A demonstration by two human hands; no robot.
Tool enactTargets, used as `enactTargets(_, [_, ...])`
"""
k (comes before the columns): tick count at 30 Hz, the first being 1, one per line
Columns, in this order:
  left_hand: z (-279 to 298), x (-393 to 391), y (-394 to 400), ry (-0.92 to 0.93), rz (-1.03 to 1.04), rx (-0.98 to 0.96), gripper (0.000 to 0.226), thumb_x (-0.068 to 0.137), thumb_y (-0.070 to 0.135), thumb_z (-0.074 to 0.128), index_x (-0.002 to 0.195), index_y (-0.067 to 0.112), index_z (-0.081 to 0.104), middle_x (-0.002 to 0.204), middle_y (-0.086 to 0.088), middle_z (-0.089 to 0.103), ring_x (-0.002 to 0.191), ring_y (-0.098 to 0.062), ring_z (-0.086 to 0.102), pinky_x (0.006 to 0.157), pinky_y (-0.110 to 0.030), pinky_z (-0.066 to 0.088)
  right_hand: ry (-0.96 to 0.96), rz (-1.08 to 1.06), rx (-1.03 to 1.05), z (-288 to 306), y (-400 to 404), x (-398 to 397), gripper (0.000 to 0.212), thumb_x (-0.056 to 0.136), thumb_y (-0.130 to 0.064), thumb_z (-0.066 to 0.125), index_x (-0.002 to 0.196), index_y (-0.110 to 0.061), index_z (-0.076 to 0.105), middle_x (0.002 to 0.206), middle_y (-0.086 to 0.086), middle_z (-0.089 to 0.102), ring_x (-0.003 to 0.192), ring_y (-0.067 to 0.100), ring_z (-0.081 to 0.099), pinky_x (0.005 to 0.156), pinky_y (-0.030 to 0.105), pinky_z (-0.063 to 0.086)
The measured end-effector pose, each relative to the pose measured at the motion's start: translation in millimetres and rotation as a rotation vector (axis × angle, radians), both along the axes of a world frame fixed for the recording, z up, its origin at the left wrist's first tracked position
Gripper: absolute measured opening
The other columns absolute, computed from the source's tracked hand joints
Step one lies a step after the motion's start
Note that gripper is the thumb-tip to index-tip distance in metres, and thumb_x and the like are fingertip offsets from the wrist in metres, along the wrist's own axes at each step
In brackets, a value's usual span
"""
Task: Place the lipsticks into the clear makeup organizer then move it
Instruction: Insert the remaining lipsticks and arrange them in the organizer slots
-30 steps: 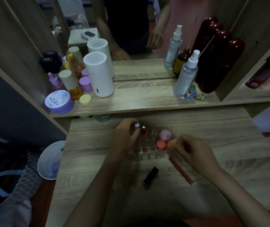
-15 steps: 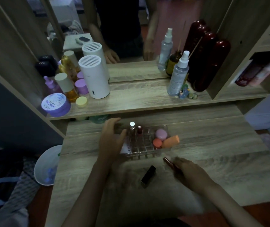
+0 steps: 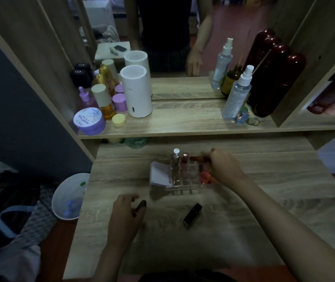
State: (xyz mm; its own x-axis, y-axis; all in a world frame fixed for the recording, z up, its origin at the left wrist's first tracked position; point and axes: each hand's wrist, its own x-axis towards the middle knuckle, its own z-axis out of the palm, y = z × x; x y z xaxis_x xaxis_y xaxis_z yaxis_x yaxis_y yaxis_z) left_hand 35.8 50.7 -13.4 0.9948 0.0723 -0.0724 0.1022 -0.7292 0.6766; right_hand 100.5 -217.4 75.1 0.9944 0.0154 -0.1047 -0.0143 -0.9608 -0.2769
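The clear makeup organizer (image 3: 183, 187) stands mid-table. A silver-capped tube (image 3: 176, 156) and a red lipstick (image 3: 185, 160) stand upright in its cells. A white compact (image 3: 159, 174) leans in its left end and a coral sponge (image 3: 204, 176) lies in its right end. My right hand (image 3: 224, 167) hovers over the organizer's right side, pinching a slim reddish lipstick (image 3: 198, 159), which is blurred. My left hand (image 3: 125, 210) rests on the table to the front left, fingers curled around a dark lipstick (image 3: 141, 205). A black lipstick (image 3: 192, 215) lies loose in front of the organizer.
A raised shelf (image 3: 183, 123) behind the table carries a white cylinder (image 3: 136, 90), purple jars, bottles, a spray bottle (image 3: 237, 94) and a dark red case (image 3: 272, 82), all before a mirror. A white bin (image 3: 69, 196) stands on the floor at left.
My right hand picked up the slim lipstick from the table and carried it over the organizer. My left hand left the organizer, came back to the front left and closed on a dark lipstick.
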Motion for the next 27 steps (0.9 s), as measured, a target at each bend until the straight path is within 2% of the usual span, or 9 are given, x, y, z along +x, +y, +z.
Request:
enactTargets(1, [-1.7, -3.6, 1.9, 0.032, -0.014, 0.004, 0.036, 0.079, 0.022, 0.071, 0.111, 0.012, 0.059, 0.111, -0.008, 0.057, 0.092, -0.016, 0.053, 0.075, -0.028, 0.047, 0.005, -0.005, -0.005, -1.8, 2.0, 2.8, 0.018, 0.088, -0.01, 0.055, 0.103, -0.008, 0.065, 0.101, 0.012, 0.063, 0.093, 0.028, 0.061, 0.069, 0.03, 0.043])
enactTargets(4, [-3.6, -10.7, 4.8, 0.077, -0.042, 0.031, 0.034, 0.081, 0.024, 0.068, 0.112, 0.015, 0.058, 0.11, -0.005, 0.057, 0.102, -0.02, 0.054, 0.081, -0.029, 0.044, 0.012, -0.017, -0.001, -6.5, 5.5, 11.3, 0.018, 0.086, -0.002, 0.052, 0.096, -0.003, 0.066, 0.101, 0.019, 0.064, 0.094, 0.036, 0.061, 0.077, 0.042, 0.052])
enactTargets(8, [-4.2, -14.4, 4.9, 0.074, -0.075, 0.048, 0.03, 0.081, 0.02, 0.066, 0.11, 0.016, 0.058, 0.109, -0.003, 0.058, 0.103, -0.02, 0.053, 0.081, -0.031, 0.044, 0.001, -0.052, 0.122, -13.2, 9.7, 17.4, 0.015, 0.084, -0.001, 0.057, 0.096, -0.005, 0.065, 0.1, 0.019, 0.068, 0.096, 0.035, 0.062, 0.083, 0.048, 0.052])
enactTargets(12, [-4.8, -14.2, 3.4, 0.093, -0.105, 0.069, 0.032, 0.082, 0.017, 0.063, 0.113, 0.016, 0.057, 0.111, -0.004, 0.058, 0.103, -0.02, 0.054, 0.081, -0.031, 0.046, -0.076, -0.134, 0.31, -20.1, 14.7, 20.1, 0.023, 0.074, 0.001, 0.07, 0.094, -0.003, 0.059, 0.095, 0.017, 0.068, 0.092, 0.033, 0.061, 0.08, 0.039, 0.048])
enactTargets(14, [-4.5, -13.7, 0.7, 0.094, -0.125, 0.081, 0.029, 0.084, 0.017, 0.062, 0.112, 0.016, 0.058, 0.11, -0.005, 0.058, 0.1, -0.018, 0.054, 0.08, -0.031, 0.046, -0.095, -0.199, 0.383, -23.7, 15.4, 20.9, 0.024, 0.073, 0.0, 0.072, 0.092, -0.003, 0.058, 0.094, 0.016, 0.067, 0.091, 0.031, 0.06, 0.079, 0.039, 0.047])
enactTargets(18, [-3.5, -11.2, -6.3, 0.083, -0.151, 0.061, 0.026, 0.085, 0.016, 0.061, 0.111, 0.014, 0.059, 0.109, -0.007, 0.059, 0.098, -0.019, 0.054, 0.078, -0.028, 0.042, -0.102, -0.247, 0.431, -31.6, 13.4, 20.3, 0.023, 0.076, -0.005, 0.072, 0.095, -0.005, 0.058, 0.099, 0.014, 0.067, 0.094, 0.026, 0.06, 0.078, 0.032, 0.045])
enactTargets(21, [-0.2, -7.5, -13.6, 0.05, -0.163, 0.024, 0.029, 0.085, 0.016, 0.062, 0.113, 0.013, 0.059, 0.11, -0.007, 0.06, 0.096, -0.019, 0.056, 0.078, -0.027, 0.043, -0.111, -0.266, 0.454, -34.9, 10.0, 19.5, 0.026, 0.075, -0.006, 0.073, 0.097, -0.005, 0.06, 0.1, 0.014, 0.067, 0.089, 0.02, 0.057, 0.075, 0.026, 0.039])
enactTargets(27, [18.0, 12.6, -35.7, -0.054, -0.226, -0.094, 0.032, 0.083, 0.009, 0.064, 0.115, 0.01, 0.059, 0.11, -0.009, 0.064, 0.086, -0.013, 0.058, 0.072, -0.021, 0.049, -0.114, -0.274, 0.487, -35.5, 5.1, 12.6, 0.034, 0.073, -0.005, 0.075, 0.104, -0.009, 0.061, 0.106, 0.014, 0.068, 0.099, 0.026, 0.061, 0.079, 0.03, 0.045])
